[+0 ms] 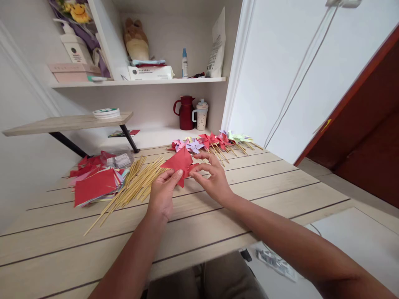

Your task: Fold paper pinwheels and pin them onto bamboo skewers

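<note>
Folded red paper piece with pointed flaps (177,161): held up between both hands over the middle of the tabletop, in front of the bamboo-coloured sticks and the row of pinwheels.
Left hand (161,195): pinching the lower left part of the red paper, thumb laid flat on the near face, the other fingers mostly hidden behind it.
Right hand (213,176): thumb and a finger pinching a small flap at the paper's right side; another finger is bent above them.
Tabletop (199,236): pale wood boards parted by dark lines.
Thin yellowish wooden sticks (141,178): a loose, slanting heap just left of the paper, a few ends reaching toward the near edge.
Stack of coloured paper squares (95,187): left of the sticks, a red sheet uppermost, other colours showing along its edges.
Clear plastic box (121,159): behind the stack, near the sticks.
Paper pinwheels on sticks (209,141): lying along the back of the tabletop in red, pink, lilac and pale green, their sticks pointing forward and right.
Dark red jug with a handle (186,114): upright behind the pinwheels.
Pale speckled cup with a lid and handle (202,116): upright just right of the jug.
</note>
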A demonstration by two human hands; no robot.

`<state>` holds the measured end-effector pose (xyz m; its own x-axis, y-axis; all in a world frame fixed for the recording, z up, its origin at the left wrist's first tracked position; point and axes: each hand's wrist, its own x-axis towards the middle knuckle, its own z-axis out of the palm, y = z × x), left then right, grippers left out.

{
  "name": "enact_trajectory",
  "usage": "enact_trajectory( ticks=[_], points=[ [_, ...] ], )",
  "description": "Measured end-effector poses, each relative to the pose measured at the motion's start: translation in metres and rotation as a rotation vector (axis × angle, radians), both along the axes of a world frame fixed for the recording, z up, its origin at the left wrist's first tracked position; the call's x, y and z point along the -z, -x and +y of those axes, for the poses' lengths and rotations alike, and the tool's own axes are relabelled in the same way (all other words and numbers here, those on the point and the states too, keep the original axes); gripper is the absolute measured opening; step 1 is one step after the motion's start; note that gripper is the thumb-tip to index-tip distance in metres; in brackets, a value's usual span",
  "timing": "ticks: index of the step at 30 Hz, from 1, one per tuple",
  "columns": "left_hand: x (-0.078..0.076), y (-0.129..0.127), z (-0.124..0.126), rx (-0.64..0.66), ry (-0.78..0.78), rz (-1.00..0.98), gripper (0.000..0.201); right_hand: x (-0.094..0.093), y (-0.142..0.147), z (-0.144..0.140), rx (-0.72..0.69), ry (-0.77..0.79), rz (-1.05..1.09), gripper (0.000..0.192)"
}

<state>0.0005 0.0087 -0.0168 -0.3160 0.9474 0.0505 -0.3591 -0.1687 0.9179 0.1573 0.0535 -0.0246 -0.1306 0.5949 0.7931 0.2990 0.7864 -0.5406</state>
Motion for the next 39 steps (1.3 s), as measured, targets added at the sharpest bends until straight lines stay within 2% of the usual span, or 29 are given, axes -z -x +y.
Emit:
enact_trajectory(
  ticks=[11, 23, 29, 32, 35, 37, 39],
  points=[
    [0.000, -0.003, 0.000, 0.016, -0.065, 0.027, 0.034, -0.003, -0.001, -0.001, -0.018, -0.018, 0.042, 0.009],
    [-0.004, -0.008, -0.004, -0.062, -0.078, 0.175, 0.022, -0.006, 0.000, -0.004, -0.049, -0.033, 0.049, 0.009],
    [-0.007, -0.009, -0.004, -0.141, -0.062, 0.209, 0.023, -0.010, -0.004, -0.006, -0.085, 0.007, 0.095, 0.009],
    [-0.007, -0.007, -0.003, -0.145, -0.049, 0.221, 0.024, -0.010, -0.007, 0.001, -0.176, 0.137, 0.167, 0.046],
    [-0.006, -0.007, -0.003, -0.107, -0.055, 0.236, 0.025, -0.007, -0.009, 0.011, -0.327, 0.402, 0.263, 0.076],
    [-0.005, -0.008, -0.004, -0.087, -0.060, 0.260, 0.026, -0.004, -0.009, 0.017, -0.426, 0.576, 0.333, 0.075],
    [-0.004, -0.008, -0.003, -0.087, -0.069, 0.305, 0.025, -0.003, -0.009, 0.019, -0.508, 0.686, 0.376, 0.059]
  ],
)
